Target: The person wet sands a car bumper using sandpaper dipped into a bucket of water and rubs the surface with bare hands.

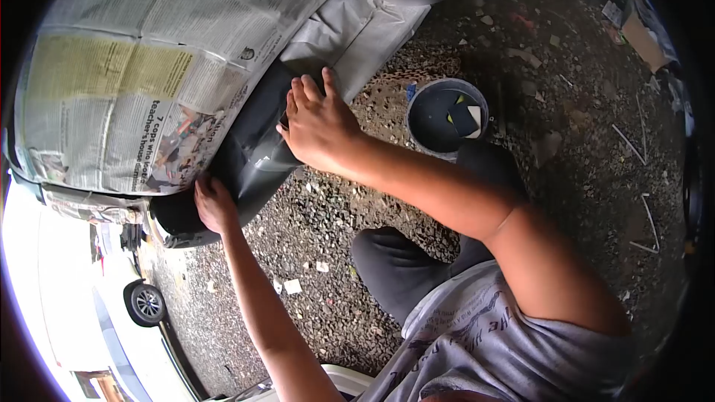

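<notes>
A dark, glossy car bumper runs diagonally below a newspaper-covered body. My right hand lies on its upper part, fingers stretched out and thumb apart. A small dark edge shows between thumb and fingers; whether anything is under the palm I cannot tell. Near the bumper's lower left end, my left hand rests against the surface with its fingers extended, partly turned from view. Light streaks shine on the bumper between both hands. Newspaper sheets cover the panel above, and pale masking paper continues past my right hand.
A dark bucket holding dark and pale pieces stands on the gravel beside my knee. Cardboard and litter lie at the right. A car wheel shows at lower left.
</notes>
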`<state>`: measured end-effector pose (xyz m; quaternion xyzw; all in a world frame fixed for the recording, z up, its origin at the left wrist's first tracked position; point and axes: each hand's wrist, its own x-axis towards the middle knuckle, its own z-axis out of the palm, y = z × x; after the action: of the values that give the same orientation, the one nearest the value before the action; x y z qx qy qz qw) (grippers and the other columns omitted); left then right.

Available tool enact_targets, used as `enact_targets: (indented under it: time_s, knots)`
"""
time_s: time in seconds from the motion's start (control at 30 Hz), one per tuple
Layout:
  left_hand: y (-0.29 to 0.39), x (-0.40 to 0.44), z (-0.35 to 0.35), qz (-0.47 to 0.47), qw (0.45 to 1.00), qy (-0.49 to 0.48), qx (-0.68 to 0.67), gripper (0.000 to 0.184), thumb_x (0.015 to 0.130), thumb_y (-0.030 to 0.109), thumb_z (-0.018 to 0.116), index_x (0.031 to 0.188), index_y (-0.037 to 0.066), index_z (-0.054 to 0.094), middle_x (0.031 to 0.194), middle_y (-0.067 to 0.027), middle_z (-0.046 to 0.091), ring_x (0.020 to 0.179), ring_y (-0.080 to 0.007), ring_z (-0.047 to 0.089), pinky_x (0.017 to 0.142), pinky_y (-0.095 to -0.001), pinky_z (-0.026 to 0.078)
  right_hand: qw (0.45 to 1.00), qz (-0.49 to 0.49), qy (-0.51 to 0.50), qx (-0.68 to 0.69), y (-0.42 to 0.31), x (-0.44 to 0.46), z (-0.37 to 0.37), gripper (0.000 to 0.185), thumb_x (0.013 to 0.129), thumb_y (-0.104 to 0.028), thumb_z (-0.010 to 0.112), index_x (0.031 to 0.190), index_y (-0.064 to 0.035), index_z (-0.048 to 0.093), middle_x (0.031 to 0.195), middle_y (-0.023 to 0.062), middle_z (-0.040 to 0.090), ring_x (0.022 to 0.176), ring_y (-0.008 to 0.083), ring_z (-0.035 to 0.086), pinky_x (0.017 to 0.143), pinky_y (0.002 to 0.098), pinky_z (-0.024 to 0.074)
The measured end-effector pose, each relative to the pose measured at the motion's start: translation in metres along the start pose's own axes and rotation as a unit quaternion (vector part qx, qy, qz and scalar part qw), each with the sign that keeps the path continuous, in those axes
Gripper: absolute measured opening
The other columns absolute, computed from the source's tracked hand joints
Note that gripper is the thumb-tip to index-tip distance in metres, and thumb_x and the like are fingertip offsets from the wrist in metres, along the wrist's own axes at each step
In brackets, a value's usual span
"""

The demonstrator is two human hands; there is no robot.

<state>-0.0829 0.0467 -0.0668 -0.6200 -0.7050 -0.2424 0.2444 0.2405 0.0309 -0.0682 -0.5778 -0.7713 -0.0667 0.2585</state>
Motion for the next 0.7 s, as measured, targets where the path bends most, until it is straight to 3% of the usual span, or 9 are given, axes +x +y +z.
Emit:
enact_targets:
  time_s: [0.07, 0.13, 0.2, 0.37, 0.5, 0.6, 0.63, 0.7]
  knots:
    - [0.007, 0.003, -0.001, -0.009, 1.0, 0.002, 0.002, 0.033, 0.1, 0.032, 0.052, 0.121, 0.01, 0.067, 0.119, -0.0143, 0.07, 0.113, -0.0355, 0.064, 0.094, -0.0479, 0.049, 0.996, -0.026, -0.05, -0.072, -0.02, -0.013, -0.007, 0.069, 0.11, -0.046, 0.033, 0.146, 0.0115, 0.048, 0.155, 0.029, 0.045, 0.149, 0.0409, 0.036, 0.122, 0.0646, 0.021]
    - [0.006, 0.003, 0.0, -0.017, 1.0, -0.001, 0.013, 0.033, 0.099, 0.032, 0.052, 0.12, 0.011, 0.066, 0.118, -0.014, 0.07, 0.113, -0.0354, 0.064, 0.093, -0.0482, 0.049, 0.999, -0.043, -0.032, -0.009, -0.013, -0.016, -0.001, 0.069, 0.11, -0.046, 0.033, 0.146, 0.0112, 0.048, 0.156, 0.0292, 0.044, 0.149, 0.0408, 0.036, 0.122, 0.0639, 0.0212]
    - [0.011, 0.0, -0.004, -0.016, 1.0, -0.002, 0.008, 0.032, 0.099, 0.032, 0.052, 0.12, 0.012, 0.066, 0.117, -0.0138, 0.07, 0.112, -0.0353, 0.064, 0.093, -0.0482, 0.05, 0.999, 0.018, -0.033, -0.005, 0.003, 0.002, -0.003, 0.068, 0.11, -0.045, 0.033, 0.146, 0.0103, 0.048, 0.157, 0.0281, 0.043, 0.15, 0.0399, 0.035, 0.123, 0.0622, 0.0206]
    - [0.009, 0.003, -0.003, -0.017, 1.0, 0.0, 0.011, 0.03, 0.099, 0.031, 0.052, 0.117, 0.011, 0.066, 0.116, -0.0139, 0.07, 0.109, -0.0356, 0.065, 0.091, -0.0484, 0.05, 0.999, -0.029, 0.004, 0.027, -0.003, -0.019, 0.004, 0.068, 0.108, -0.045, 0.041, 0.143, 0.0124, 0.051, 0.155, 0.0282, 0.046, 0.147, 0.0402, 0.039, 0.122, 0.0613, 0.0235]
    - [0.012, 0.001, -0.004, -0.012, 1.0, 0.012, 0.01, 0.029, 0.099, 0.031, 0.053, 0.116, 0.012, 0.066, 0.115, -0.014, 0.07, 0.108, -0.0355, 0.065, 0.091, -0.0484, 0.05, 0.999, 0.05, -0.006, 0.014, -0.009, 0.005, 0.002, 0.069, 0.108, -0.045, 0.039, 0.144, 0.0135, 0.049, 0.157, 0.029, 0.042, 0.15, 0.041, 0.036, 0.124, 0.0595, 0.022]
    - [0.01, 0.005, -0.002, -0.009, 1.0, 0.012, 0.012, 0.029, 0.098, 0.03, 0.053, 0.116, 0.012, 0.066, 0.115, -0.0139, 0.07, 0.108, -0.0355, 0.065, 0.09, -0.0487, 0.051, 0.998, -0.065, 0.015, 0.018, -0.058, -0.024, 0.02, 0.07, 0.107, -0.043, 0.04, 0.146, 0.0145, 0.046, 0.158, 0.0309, 0.04, 0.15, 0.0439, 0.034, 0.126, 0.0551, 0.0214]
    - [0.01, 0.005, -0.002, -0.007, 1.0, 0.011, 0.017, 0.029, 0.098, 0.03, 0.053, 0.116, 0.012, 0.066, 0.115, -0.0138, 0.07, 0.108, -0.0355, 0.065, 0.09, -0.0488, 0.051, 0.99, -0.084, 0.089, 0.066, -0.072, -0.028, 0.043, 0.069, 0.109, -0.045, 0.038, 0.144, 0.0139, 0.049, 0.154, 0.031, 0.046, 0.151, 0.0432, 0.033, 0.127, 0.0541, 0.0194]
    - [0.008, -0.001, -0.001, 0.001, 1.0, 0.01, 0.021, 0.029, 0.098, 0.03, 0.053, 0.116, 0.012, 0.066, 0.114, -0.0138, 0.07, 0.108, -0.0355, 0.065, 0.089, -0.0489, 0.051, 0.979, -0.135, 0.097, 0.119, -0.065, -0.026, 0.05, 0.068, 0.104, -0.045, 0.047, 0.141, 0.0128, 0.052, 0.153, 0.0291, 0.047, 0.15, 0.0407, 0.035, 0.126, 0.053, 0.0211]
